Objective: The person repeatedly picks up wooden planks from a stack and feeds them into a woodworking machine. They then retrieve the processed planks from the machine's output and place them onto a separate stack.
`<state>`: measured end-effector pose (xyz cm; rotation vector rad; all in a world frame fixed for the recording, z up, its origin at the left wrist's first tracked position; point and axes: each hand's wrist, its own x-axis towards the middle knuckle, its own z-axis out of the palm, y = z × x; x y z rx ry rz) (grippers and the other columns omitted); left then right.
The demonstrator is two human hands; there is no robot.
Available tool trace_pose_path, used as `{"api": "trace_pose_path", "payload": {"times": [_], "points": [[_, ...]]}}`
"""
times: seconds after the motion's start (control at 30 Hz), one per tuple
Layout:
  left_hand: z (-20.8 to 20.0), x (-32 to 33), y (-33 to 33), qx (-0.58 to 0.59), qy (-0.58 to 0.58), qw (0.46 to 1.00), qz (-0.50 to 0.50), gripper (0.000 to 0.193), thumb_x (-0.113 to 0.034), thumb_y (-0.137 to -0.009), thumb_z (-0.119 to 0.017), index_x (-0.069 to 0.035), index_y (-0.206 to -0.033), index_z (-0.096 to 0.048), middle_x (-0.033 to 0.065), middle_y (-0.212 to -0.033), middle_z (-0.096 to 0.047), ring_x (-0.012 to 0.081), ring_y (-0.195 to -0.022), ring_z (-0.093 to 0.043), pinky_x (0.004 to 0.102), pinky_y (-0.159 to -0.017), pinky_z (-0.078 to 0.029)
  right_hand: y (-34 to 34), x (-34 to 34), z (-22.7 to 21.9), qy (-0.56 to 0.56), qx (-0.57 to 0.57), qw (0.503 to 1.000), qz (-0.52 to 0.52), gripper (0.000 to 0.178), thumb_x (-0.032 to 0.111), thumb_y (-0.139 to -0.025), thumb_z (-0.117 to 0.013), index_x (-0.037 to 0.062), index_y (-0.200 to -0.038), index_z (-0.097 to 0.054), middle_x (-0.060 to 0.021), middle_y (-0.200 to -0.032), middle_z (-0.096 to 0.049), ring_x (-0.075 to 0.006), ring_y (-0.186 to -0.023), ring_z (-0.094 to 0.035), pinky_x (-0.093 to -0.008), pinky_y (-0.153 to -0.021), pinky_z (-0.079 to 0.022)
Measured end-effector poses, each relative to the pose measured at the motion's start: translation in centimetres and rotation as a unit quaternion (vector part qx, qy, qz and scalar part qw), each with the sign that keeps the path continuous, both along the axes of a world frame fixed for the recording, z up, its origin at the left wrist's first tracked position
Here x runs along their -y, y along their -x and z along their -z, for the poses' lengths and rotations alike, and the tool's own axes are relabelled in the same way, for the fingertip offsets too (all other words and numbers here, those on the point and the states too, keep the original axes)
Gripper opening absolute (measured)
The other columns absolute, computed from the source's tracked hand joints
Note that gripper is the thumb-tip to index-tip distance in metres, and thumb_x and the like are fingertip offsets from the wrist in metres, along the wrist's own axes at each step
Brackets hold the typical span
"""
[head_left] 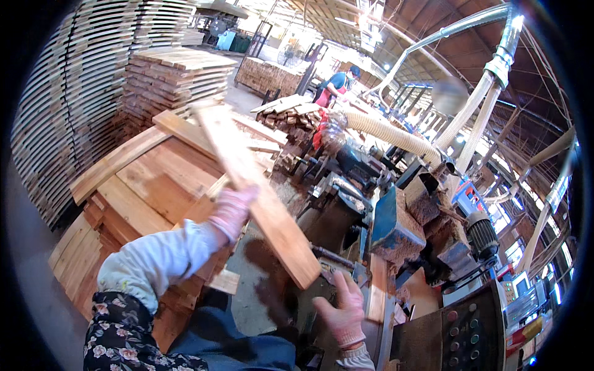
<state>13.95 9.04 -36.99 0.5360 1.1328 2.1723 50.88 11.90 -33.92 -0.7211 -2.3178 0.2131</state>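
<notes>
A long, flat wooden board (pixel 272 216) slants through the air in front of me, its far end blurred and bright. Closed on the board's left edge is my left hand (pixel 232 211), in a pinkish work glove. My right hand (pixel 343 310), gloved too, has its fingers spread just beyond the board's near end, apart from it and holding nothing. To the right of that hand, a second wooden piece (pixel 377 289) lies along the machine's metal bed. Under my left arm is a pile of wooden boards (pixel 145 185), some laid crosswise on top.
A sawdust-covered machine with a blue housing (pixel 388 222) and a motor (pixel 482 236) stands at right, beside a button panel (pixel 464 334). A ribbed hose (pixel 393 133) curves behind it. Tall wood stacks (pixel 93 80) rise at left. A co-worker (pixel 337 86) bends over farther back.
</notes>
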Motion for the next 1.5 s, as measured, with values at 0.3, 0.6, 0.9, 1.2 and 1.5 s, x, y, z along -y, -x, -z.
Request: {"api": "trace_pose_path", "payload": {"times": [0.3,0.6,0.9,1.2,1.5], "points": [[1.1,-1.7,-26.1,0.0,0.01,0.974,0.225,0.04,-0.022,-0.091,-0.08,0.0,-0.123,-0.069,0.0119,-0.11,-0.076,0.0212,-0.099,-0.072,0.0352,-0.09,-0.058,-7.8,7.6,1.1,-0.037,0.138,0.954,0.262,0.102,0.018,-0.057,-0.092,0.001,-0.148,-0.05,-0.0243,-0.123,-0.066,-0.0452,-0.113,-0.063,-0.0522,-0.1,-0.051],[-4.5,-0.3,-24.9,-0.515,0.085,0.671,0.526,0.06,-0.046,-0.089,-0.071,-0.002,-0.129,-0.061,0.0197,-0.116,-0.073,0.0349,-0.107,-0.072,0.0457,-0.09,-0.058,-21.3,23.2,3.2,0.263,0.177,0.82,0.476,0.094,0.041,-0.077,-0.087,0.0065,-0.154,-0.048,-0.0322,-0.136,-0.063,-0.0476,-0.124,-0.061,-0.0521,-0.105,-0.05],[-5.9,-6.1,16.9,-0.776,0.328,0.534,0.068,0.081,-0.018,-0.079,-0.077,0.003,-0.149,-0.044,0.026,-0.144,-0.053,0.041,-0.136,-0.051,0.0451,-0.117,-0.043,-22.0,20.0,8.6,0.071,0.094,0.781,0.613,0.094,0.04,-0.082,-0.081,0.0074,-0.161,-0.042,-0.0328,-0.142,-0.06,-0.0491,-0.131,-0.058,-0.0521,-0.111,-0.047],[-6.0,-3.5,25.9,-0.743,0.551,0.373,0.071,0.085,-0.019,-0.07,-0.082,-0.009,-0.148,-0.05,0.0196,-0.144,-0.056,0.038,-0.138,-0.052,0.0445,-0.116,-0.044,-14.2,-5.8,9.0,-0.026,-0.059,0.899,0.433,0.096,0.003,-0.072,-0.08,-0.0019,-0.16,-0.042,-0.0248,-0.161,-0.045,-0.0381,-0.146,-0.046,-0.0433,-0.123,-0.034],[-7.3,10.5,31.0,-0.515,0.729,0.434,-0.121,0.088,-0.05,-0.07,-0.085,-0.004,-0.14,-0.059,0.0236,-0.138,-0.064,0.0388,-0.129,-0.063,0.0474,-0.107,-0.053,-18.7,14.2,5.2,0.25,0.108,0.845,0.459,0.092,0.023,-0.084,-0.083,-0.0059,-0.159,-0.038,-0.0284,-0.161,-0.042,-0.0383,-0.149,-0.041,-0.0419,-0.125,-0.03]]}}
